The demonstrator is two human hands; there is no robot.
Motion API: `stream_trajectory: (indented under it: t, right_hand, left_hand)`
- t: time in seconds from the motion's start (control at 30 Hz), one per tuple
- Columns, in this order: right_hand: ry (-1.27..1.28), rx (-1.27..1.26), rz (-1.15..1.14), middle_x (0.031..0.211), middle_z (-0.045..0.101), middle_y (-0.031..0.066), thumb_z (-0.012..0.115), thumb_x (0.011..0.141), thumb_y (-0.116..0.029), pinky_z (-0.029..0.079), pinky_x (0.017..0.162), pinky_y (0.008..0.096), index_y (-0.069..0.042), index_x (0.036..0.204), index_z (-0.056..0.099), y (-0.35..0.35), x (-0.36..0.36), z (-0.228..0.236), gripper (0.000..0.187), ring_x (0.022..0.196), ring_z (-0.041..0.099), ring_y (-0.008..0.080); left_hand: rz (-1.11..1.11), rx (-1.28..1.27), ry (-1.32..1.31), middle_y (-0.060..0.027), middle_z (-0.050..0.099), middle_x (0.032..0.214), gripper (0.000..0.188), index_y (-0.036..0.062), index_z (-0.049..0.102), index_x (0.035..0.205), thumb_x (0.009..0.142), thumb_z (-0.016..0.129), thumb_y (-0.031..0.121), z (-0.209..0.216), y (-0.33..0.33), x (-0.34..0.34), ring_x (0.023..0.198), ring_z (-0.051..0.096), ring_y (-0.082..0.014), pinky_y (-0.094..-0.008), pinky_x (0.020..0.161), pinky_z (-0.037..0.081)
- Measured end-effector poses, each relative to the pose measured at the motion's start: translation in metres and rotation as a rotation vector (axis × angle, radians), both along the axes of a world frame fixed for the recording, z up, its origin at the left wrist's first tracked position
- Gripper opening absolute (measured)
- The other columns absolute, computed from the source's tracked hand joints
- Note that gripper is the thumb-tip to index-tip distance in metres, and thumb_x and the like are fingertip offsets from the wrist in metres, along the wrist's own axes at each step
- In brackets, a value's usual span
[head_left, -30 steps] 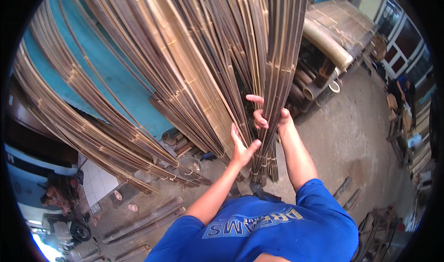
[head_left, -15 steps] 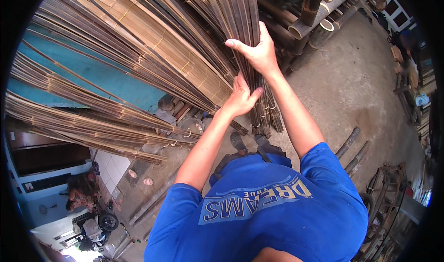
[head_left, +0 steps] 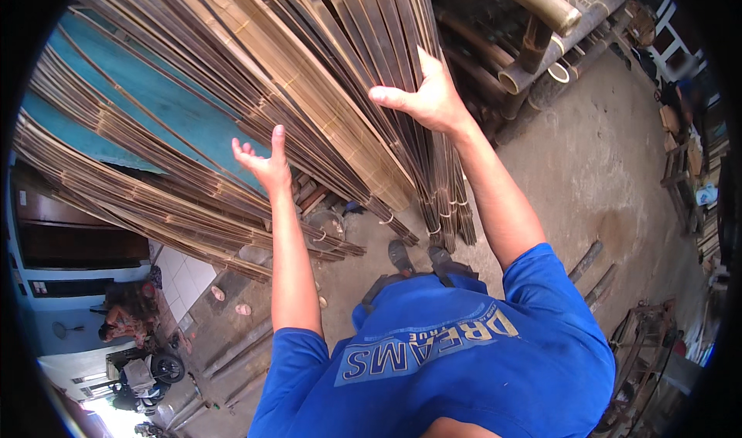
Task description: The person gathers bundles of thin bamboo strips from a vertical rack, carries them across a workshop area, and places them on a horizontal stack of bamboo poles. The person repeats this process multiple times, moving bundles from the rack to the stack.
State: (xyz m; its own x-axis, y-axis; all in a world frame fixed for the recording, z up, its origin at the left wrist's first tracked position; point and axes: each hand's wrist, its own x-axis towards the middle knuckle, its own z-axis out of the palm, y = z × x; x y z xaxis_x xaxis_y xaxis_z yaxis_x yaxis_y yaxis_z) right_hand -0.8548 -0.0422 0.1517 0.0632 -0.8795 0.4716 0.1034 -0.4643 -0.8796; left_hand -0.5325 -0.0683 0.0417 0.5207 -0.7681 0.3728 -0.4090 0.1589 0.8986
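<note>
A tall bundle of dark bamboo strips [head_left: 402,133] stands upright, its strips fanning apart toward the top and its foot bound with pale ties. Along its right edge is my right hand [head_left: 434,104], thumb stretched out and fingers extended against the strips, not closed round them. My left hand [head_left: 267,164] is raised farther left, fingers spread, holding nothing. It is in front of other leaning bamboo strips [head_left: 224,90]; whether it touches them I cannot tell. Between these lies a pale bamboo panel [head_left: 340,129] with thin yellow stitching.
More bound strips [head_left: 154,144] lean at the left before a turquoise wall [head_left: 139,79]. A bamboo bench frame [head_left: 533,59] stands at the upper right. Two dark poles [head_left: 585,260] lie on the concrete floor [head_left: 572,160]. A wheeled vehicle [head_left: 154,372] is at the lower left.
My left hand has come off the dark bundle and swung left, fingers spreading. My right hand has loosened at the bundle's edge. The bundle's upper strips have fanned out.
</note>
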Motion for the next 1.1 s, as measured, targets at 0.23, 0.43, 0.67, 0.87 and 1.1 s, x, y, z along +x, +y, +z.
stream_trajectory:
  t: [0.23, 0.43, 0.67, 0.87, 1.1]
  right_hand:
    - [0.152, 0.144, -0.180, 0.130, 0.069, 0.0160, 0.090, 0.078, -0.037, 0.049, 0.106, 0.0362, 0.004, 0.139, 0.055, -0.061, 0.022, -0.071, 0.082, 0.119, 0.065, 0.0211]
    - [0.152, 0.192, -0.281, 0.140, 0.060, 0.0266, 0.089, 0.076, -0.048, 0.042, 0.114, 0.0396, 0.016, 0.145, 0.043, -0.103, 0.026, -0.101, 0.105, 0.131, 0.058, 0.0309]
    - [0.174, 0.208, -0.309, 0.143, 0.057, 0.0299, 0.088, 0.077, -0.050, 0.039, 0.116, 0.0396, 0.017, 0.149, 0.036, -0.117, 0.038, -0.107, 0.111, 0.136, 0.054, 0.0321]
    - [0.164, 0.124, -0.392, 0.137, 0.064, 0.0236, 0.089, 0.078, -0.044, 0.044, 0.112, 0.0374, 0.014, 0.146, 0.043, -0.114, 0.032, -0.116, 0.101, 0.128, 0.060, 0.0261]
    - [0.280, 0.311, -0.434, 0.129, 0.068, 0.0166, 0.075, 0.092, -0.049, 0.047, 0.108, 0.0395, -0.006, 0.139, 0.056, -0.092, 0.040, -0.096, 0.066, 0.123, 0.064, 0.0264]
  left_hand:
    - [-0.200, -0.101, 0.208, -0.0292, 0.040, 0.147, 0.121, 0.0020, 0.016, 0.156, 0.073, 0.096, 0.039, -0.025, -0.068, 0.011, 0.136, 0.045, -0.0362, -0.0463, 0.111, 0.042]
    - [-0.412, -0.176, 0.357, -0.0162, 0.058, 0.134, 0.082, -0.0028, 0.044, 0.143, 0.085, 0.088, 0.034, -0.041, -0.086, 0.009, 0.120, 0.058, -0.0233, -0.0389, 0.103, 0.046]
    - [-0.453, -0.169, 0.470, -0.0063, 0.072, 0.109, 0.044, -0.0037, 0.069, 0.115, 0.089, 0.083, 0.028, -0.024, -0.042, -0.021, 0.099, 0.065, -0.0172, -0.0354, 0.093, 0.051]
    - [-0.521, -0.275, 0.581, -0.0054, 0.072, 0.107, 0.033, -0.0016, 0.069, 0.115, 0.089, 0.082, 0.015, 0.038, 0.001, -0.078, 0.097, 0.066, -0.0147, -0.0317, 0.092, 0.051]
    - [-0.460, -0.178, 0.507, -0.0076, 0.072, 0.108, 0.031, -0.0022, 0.067, 0.116, 0.093, 0.079, 0.015, -0.008, -0.033, -0.108, 0.097, 0.066, -0.0153, -0.0322, 0.090, 0.052]
